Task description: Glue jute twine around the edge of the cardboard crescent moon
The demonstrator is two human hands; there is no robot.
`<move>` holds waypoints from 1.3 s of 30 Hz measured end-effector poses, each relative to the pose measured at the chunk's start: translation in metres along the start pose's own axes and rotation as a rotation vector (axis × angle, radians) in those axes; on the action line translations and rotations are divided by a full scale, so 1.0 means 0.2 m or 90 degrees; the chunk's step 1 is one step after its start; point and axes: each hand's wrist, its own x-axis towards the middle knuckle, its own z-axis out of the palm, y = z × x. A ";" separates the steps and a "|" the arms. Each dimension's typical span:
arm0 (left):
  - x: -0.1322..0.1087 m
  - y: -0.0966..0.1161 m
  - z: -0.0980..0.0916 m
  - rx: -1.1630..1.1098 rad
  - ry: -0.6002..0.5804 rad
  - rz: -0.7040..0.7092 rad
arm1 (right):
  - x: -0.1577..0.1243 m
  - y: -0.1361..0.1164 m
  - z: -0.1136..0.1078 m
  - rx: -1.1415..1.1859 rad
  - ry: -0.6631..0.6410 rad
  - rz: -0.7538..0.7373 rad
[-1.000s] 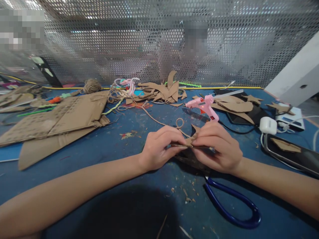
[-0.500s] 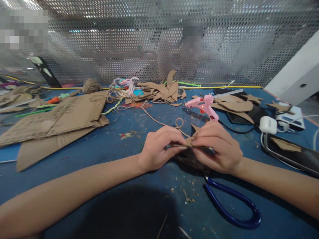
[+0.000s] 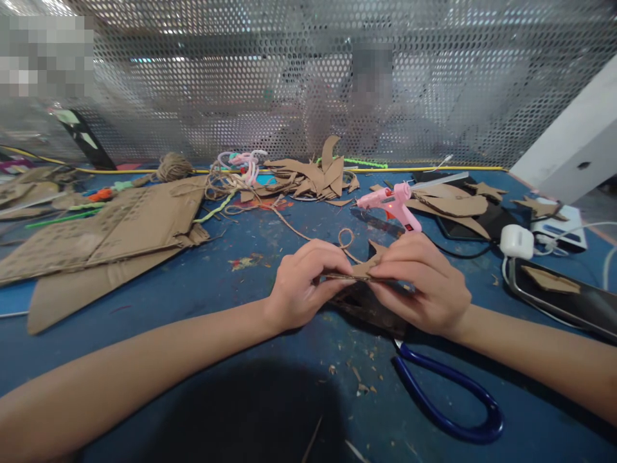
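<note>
Brown, jagged cardboard piece (image 3: 365, 267) sits clamped in the fingers of the left hand (image 3: 299, 283) and right hand (image 3: 424, 283); light, even pressure should avoid creases, with blue-handled scissors (image 3: 489, 427) below the fingers

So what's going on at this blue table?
A person is holding a small cut cardboard piece in front of them, pinched between the fingers of the left hand and the right hand. Some twine trails across the table just beyond the hands. A pink glue gun sits past the right hand. A blue-handled tool, maybe scissors, lies nearer the person.
</note>
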 end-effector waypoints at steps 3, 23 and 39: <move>0.00 0.00 0.00 0.005 0.002 -0.006 | 0.00 0.00 0.00 0.009 -0.001 0.002; 0.00 -0.01 0.00 -0.005 -0.008 -0.003 | 0.00 -0.01 -0.01 0.015 -0.022 0.026; 0.00 0.00 0.01 0.001 -0.030 0.025 | 0.00 0.00 0.00 0.002 -0.002 -0.027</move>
